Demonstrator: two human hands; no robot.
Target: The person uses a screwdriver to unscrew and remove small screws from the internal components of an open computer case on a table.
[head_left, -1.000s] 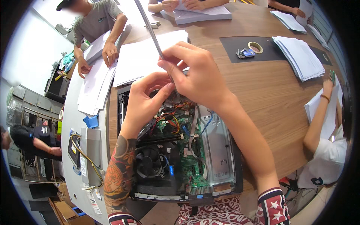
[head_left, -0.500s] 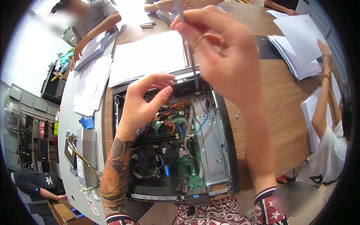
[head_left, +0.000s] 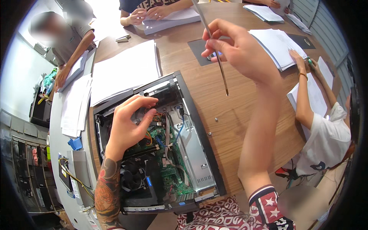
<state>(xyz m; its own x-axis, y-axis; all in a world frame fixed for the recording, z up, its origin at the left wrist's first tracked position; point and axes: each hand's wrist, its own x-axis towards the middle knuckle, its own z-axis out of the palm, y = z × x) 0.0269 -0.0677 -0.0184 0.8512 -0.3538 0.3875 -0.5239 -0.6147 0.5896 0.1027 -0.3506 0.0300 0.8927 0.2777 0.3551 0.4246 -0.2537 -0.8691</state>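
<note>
My right hand (head_left: 239,51) grips a long thin screwdriver (head_left: 221,71) by its shaft, above the table to the right of an opened desktop computer case (head_left: 214,168). The tip points down and is bare; the top end runs out of view. My left hand (head_left: 130,120) hovers over the upper left of the case, thumb and fingers curved apart with nothing visible in them. Inside the case are a green circuit board (head_left: 180,186), a black fan (head_left: 131,175), a blue cable (head_left: 179,134) and a metal plate (head_left: 195,153). Two small screws (head_left: 216,119) lie right of the case.
Paper stacks (head_left: 124,69) lie beyond the case, with more paper (head_left: 274,46) at the far right. A metal power supply unit (head_left: 80,168) with cables and a blue plastic piece (head_left: 75,143) sit at the left. Several people are around the table, some with hands on papers.
My right hand has lifted the screwdriver out of the case and over the table on the right. Two screws now show on the table, where one showed before. The view has shifted.
</note>
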